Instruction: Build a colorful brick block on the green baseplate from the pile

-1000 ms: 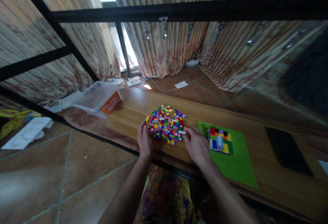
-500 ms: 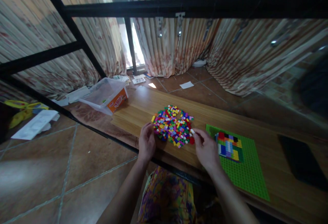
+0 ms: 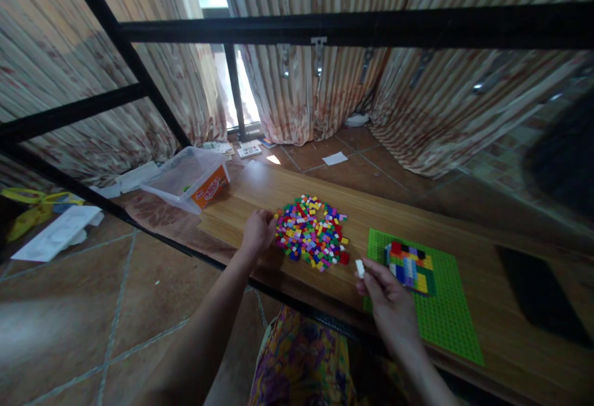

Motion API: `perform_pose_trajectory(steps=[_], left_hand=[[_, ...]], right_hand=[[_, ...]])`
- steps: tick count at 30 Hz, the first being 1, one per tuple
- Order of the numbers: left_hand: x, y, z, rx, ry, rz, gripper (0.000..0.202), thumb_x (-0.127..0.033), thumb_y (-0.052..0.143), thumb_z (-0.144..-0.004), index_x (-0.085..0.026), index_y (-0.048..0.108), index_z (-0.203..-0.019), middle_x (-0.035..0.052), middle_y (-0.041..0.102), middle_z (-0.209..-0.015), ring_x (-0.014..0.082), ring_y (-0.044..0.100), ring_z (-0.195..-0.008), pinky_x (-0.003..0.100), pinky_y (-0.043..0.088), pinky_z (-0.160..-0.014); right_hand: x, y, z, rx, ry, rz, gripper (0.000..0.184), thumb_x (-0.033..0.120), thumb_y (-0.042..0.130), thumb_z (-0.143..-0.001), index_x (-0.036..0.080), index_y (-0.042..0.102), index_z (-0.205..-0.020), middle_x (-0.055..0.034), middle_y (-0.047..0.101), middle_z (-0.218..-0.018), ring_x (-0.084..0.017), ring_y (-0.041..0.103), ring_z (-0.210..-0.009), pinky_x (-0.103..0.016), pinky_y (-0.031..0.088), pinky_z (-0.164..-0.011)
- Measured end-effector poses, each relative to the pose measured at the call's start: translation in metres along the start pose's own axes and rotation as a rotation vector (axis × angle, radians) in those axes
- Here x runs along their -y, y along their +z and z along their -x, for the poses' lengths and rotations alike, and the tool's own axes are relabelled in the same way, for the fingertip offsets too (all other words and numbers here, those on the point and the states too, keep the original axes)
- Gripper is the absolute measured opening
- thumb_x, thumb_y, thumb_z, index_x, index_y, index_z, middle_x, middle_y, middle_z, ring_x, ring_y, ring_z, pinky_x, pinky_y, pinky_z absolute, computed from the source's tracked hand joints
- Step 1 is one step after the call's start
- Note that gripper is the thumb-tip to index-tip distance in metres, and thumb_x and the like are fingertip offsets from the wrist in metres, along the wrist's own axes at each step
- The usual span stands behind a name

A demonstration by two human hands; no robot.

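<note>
A pile of small coloured bricks (image 3: 312,232) lies on the wooden table (image 3: 278,192). My left hand (image 3: 258,231) rests curled against the pile's left edge. To the pile's right, my right hand (image 3: 387,294) pinches a small white brick (image 3: 359,268) at its fingertips, held just left of the green baseplate (image 3: 440,313). A patch of mixed-colour bricks (image 3: 409,266) is built near the baseplate's far left part.
A clear plastic box with an orange label (image 3: 192,177) stands at the table's far left end. A dark flat object (image 3: 538,294) lies at the right. Black metal bars (image 3: 325,25) cross overhead. Papers and white trays (image 3: 58,233) lie on the tiled floor.
My right hand has lifted a white brick out of the pile and drawn it back toward the green baseplate. My left hand has slid slightly up along the pile's left edge.
</note>
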State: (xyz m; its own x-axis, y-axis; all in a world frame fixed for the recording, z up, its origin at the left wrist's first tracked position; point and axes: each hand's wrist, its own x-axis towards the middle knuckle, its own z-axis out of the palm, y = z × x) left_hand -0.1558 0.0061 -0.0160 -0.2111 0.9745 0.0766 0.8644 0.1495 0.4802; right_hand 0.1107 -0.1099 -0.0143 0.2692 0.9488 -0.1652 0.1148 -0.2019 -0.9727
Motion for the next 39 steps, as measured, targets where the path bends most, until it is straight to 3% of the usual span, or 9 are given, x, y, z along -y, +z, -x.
perform_pose_trajectory(steps=[7, 19, 24, 29, 34, 39], left_hand=[[-0.005, 0.001, -0.003, 0.052, -0.024, -0.091, 0.02, -0.025, 0.048, -0.084, -0.02, 0.067, -0.086, 0.0075, 0.069, -0.091, 0.0203, 0.063, -0.088, 0.029, 0.045, -0.077], [-0.014, -0.002, -0.011, 0.065, -0.045, -0.193, 0.018, -0.021, 0.05, -0.079, -0.02, 0.067, -0.084, 0.0096, 0.07, -0.089, 0.0236, 0.064, -0.091, 0.031, 0.048, -0.079], [-0.011, 0.0, -0.007, 0.023, -0.069, -0.062, 0.021, -0.025, 0.048, -0.083, -0.019, 0.067, -0.089, 0.0099, 0.07, -0.092, 0.023, 0.064, -0.091, 0.032, 0.048, -0.081], [-0.008, 0.003, 0.023, -0.14, -0.072, 0.214, 0.027, -0.025, 0.048, -0.085, -0.017, 0.065, -0.105, 0.0096, 0.067, -0.102, 0.0186, 0.064, -0.085, 0.031, 0.051, -0.08], [-0.009, 0.01, 0.05, -0.173, 0.037, 0.3, 0.027, -0.028, 0.052, -0.084, -0.02, 0.065, -0.106, 0.0076, 0.064, -0.103, 0.0192, 0.064, -0.089, 0.032, 0.053, -0.08], [-0.03, 0.01, 0.026, -0.107, 0.296, 0.067, 0.024, -0.022, 0.051, -0.083, -0.022, 0.071, -0.097, 0.0095, 0.061, -0.113, 0.024, 0.057, -0.106, 0.039, 0.047, -0.096]], right_hand=[[-0.001, 0.005, -0.009, 0.016, 0.02, -0.16, 0.04, 0.043, 0.07, -0.069, 0.02, 0.068, -0.103, -0.0057, 0.072, -0.093, -0.015, 0.062, -0.07, -0.03, 0.053, -0.064], [-0.015, 0.008, -0.014, 0.019, -0.063, -0.106, 0.036, 0.042, 0.066, -0.074, 0.019, 0.069, -0.101, -0.0079, 0.074, -0.09, -0.019, 0.066, -0.071, -0.033, 0.055, -0.061], [-0.018, 0.009, -0.009, 0.049, -0.178, 0.126, 0.032, 0.039, 0.058, -0.082, 0.02, 0.066, -0.106, -0.0093, 0.072, -0.101, -0.023, 0.067, -0.094, -0.041, 0.052, -0.086], [-0.015, 0.011, -0.008, 0.045, -0.251, 0.337, 0.033, 0.036, 0.051, -0.086, 0.021, 0.063, -0.113, -0.0084, 0.072, -0.102, -0.022, 0.068, -0.092, -0.038, 0.052, -0.085], [-0.014, 0.014, -0.012, 0.041, -0.324, 0.522, 0.031, 0.031, 0.047, -0.086, 0.021, 0.063, -0.112, -0.0078, 0.072, -0.101, -0.022, 0.069, -0.088, -0.037, 0.053, -0.081], [-0.008, 0.02, -0.018, 0.044, -0.374, 0.593, 0.031, 0.027, 0.045, -0.086, 0.021, 0.063, -0.111, -0.0074, 0.072, -0.101, -0.022, 0.069, -0.089, -0.037, 0.053, -0.082]])
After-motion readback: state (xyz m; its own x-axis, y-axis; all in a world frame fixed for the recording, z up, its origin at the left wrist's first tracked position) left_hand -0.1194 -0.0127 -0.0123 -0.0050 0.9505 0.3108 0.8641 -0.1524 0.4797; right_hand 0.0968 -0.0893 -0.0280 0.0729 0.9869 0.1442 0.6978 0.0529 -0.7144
